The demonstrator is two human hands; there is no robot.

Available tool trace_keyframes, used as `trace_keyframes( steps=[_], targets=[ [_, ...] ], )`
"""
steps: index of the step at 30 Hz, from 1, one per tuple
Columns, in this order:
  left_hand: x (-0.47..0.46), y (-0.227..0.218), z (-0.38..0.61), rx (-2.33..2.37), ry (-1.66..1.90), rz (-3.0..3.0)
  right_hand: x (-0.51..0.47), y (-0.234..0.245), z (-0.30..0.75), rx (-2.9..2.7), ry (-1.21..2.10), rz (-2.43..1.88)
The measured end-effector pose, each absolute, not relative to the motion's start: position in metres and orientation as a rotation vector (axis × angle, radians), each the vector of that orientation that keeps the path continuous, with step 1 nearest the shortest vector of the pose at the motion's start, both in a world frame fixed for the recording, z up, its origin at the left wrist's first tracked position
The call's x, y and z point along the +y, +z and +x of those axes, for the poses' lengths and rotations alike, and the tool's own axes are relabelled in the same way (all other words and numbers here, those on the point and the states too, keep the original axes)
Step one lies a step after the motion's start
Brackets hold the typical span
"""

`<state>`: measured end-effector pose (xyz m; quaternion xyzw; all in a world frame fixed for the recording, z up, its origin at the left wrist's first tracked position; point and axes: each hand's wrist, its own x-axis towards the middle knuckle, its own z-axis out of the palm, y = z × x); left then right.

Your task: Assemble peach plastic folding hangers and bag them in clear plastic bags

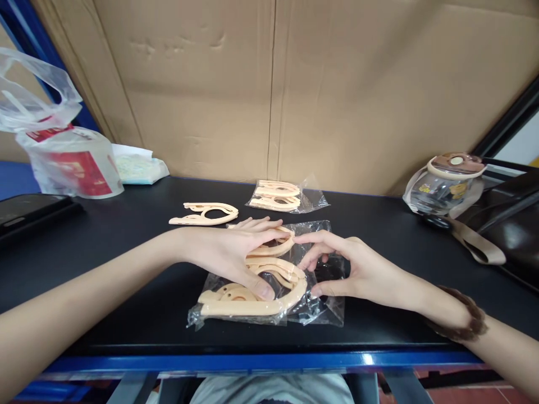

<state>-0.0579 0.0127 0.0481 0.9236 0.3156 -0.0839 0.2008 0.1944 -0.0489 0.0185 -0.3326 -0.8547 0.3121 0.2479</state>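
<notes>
Two cream folding hangers lie one behind the other in a clear plastic bag on the black table. My left hand rests flat across them from the left, fingers spread and thumb on the nearer hanger; it covers part of both. At their rounded right ends is my right hand, thumb and fingers apart in a curve. Its index fingertip meets the farther hanger's end, and the thumb is at the bag by the nearer one. Behind my left hand lies a loose folding hanger.
Farther back sits another bag of folded hangers. A carry bag with a red-marked container, a tissue pack and a dark flat object stand left. At right are a clear strapped jar and a black bag. Cardboard walls the back.
</notes>
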Motion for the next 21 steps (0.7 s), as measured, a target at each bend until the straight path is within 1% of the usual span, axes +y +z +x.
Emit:
trace_keyframes(
  steps=[3, 7, 13, 21],
  targets=[
    [0.008, 0.051, -0.054, 0.92, -0.27, 2.604, -0.046, 0.015, 0.193, -2.302, 0.888, -0.876],
    [0.004, 0.061, -0.057, 0.816, -0.281, 2.67, -0.045, 0.011, 0.192, -2.298, 0.859, -0.889],
    [-0.002, 0.07, -0.066, 0.791, -0.414, 2.639, -0.046, 0.012, 0.19, -2.294, 0.907, -0.902],
    [-0.008, 0.048, -0.055, 0.789, -0.148, 2.84, -0.04, 0.013, 0.197, -2.236, 0.832, -0.983]
  ],
)
